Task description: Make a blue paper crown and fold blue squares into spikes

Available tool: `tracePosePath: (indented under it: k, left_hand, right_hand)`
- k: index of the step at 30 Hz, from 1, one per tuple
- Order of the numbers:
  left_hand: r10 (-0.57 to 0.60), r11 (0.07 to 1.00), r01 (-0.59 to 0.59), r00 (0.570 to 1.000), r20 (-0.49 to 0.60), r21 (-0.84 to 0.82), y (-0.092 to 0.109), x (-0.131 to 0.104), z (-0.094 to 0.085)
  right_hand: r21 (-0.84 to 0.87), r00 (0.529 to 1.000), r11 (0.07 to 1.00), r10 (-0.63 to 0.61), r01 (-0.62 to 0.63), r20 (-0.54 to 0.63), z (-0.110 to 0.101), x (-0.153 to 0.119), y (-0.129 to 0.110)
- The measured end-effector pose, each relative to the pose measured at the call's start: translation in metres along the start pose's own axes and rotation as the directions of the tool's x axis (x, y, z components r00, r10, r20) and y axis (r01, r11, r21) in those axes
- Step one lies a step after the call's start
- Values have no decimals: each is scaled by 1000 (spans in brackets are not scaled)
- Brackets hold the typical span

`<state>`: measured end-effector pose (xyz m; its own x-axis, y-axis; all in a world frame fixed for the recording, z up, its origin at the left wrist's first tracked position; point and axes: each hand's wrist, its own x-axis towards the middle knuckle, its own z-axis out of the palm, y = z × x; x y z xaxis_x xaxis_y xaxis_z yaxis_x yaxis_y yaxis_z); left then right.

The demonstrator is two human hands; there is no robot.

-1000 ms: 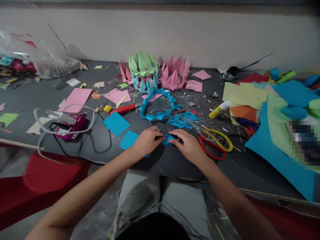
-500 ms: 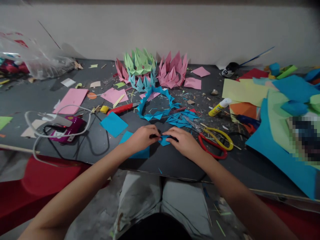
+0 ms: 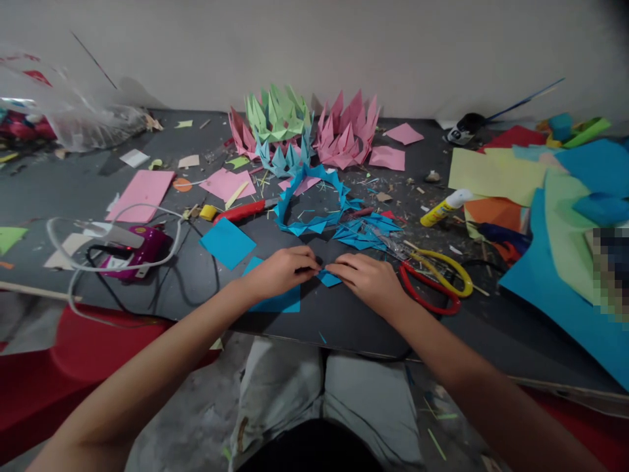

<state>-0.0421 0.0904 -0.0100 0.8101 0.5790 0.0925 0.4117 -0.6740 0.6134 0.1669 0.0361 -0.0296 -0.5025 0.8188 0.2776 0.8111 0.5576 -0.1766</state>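
Note:
A small folded piece of blue paper [image 3: 330,279] lies at the front of the dark table between my hands. My left hand [image 3: 289,270] pinches its left upper edge with thumb and fingertips. From the other side my right hand [image 3: 367,280] presses its fingers together on the paper's right part, hiding some of it. Under my left wrist rests a blue square sheet [image 3: 280,298], with another blue square [image 3: 227,243] just behind. Beyond my hands stand a ring of folded blue paper [image 3: 314,226] and a pile of folded blue pieces [image 3: 366,231].
Red-and-yellow-handled scissors [image 3: 437,282] lie right of my right hand, near a glue stick [image 3: 445,208]. A red-handled cutter [image 3: 243,211] and a purple device [image 3: 140,252] with cables are leftward. Green [image 3: 279,115] and pink [image 3: 348,134] paper crowns stand behind.
The whole view has shifted slightly, so things appear farther right. My right-hand fingers have moved in closer to the left fingertips over the folded blue paper. Both hands stay on it.

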Motion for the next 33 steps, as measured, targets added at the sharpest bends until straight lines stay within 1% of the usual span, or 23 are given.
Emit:
tracePosePath:
  k: [3,9,12,15,19,22,27,30,33]
  left_hand:
    - [0,1000,0,1000,5,18,0,-2,1]
    - [-39,998,38,999,11,44,-2,-6,4]
    - [-49,998,49,999,2,45,-1,-7,5]
    - [-52,998,52,999,0,40,-1,-7,6]
    - [-46,998,46,999,7,44,1,-6,4]
    - [-16,998,13,999,37,68,0,-6,2]
    - [29,987,-40,997,76,154,-2,-7,1]
    - [25,965,-47,996,89,259,-1,-9,-1]
    - [32,920,-68,994,101,387,5,-13,-5]
  right_hand:
    - [-32,999,999,-23,24,25,-1,-1,0]
    - [-21,999,999,-32,33,43,-2,1,2]
    - [-31,995,995,-90,91,32,-1,1,3]
    - [-18,989,990,-141,142,48,0,1,4]
    - [12,990,993,-115,114,82,2,0,6]
    - [41,991,994,-106,103,78,3,0,6]
    - [95,994,991,-97,92,44,5,1,6]
    - [125,995,988,-97,93,27,7,2,6]
    - [159,996,984,-86,85,-2,8,3,5]
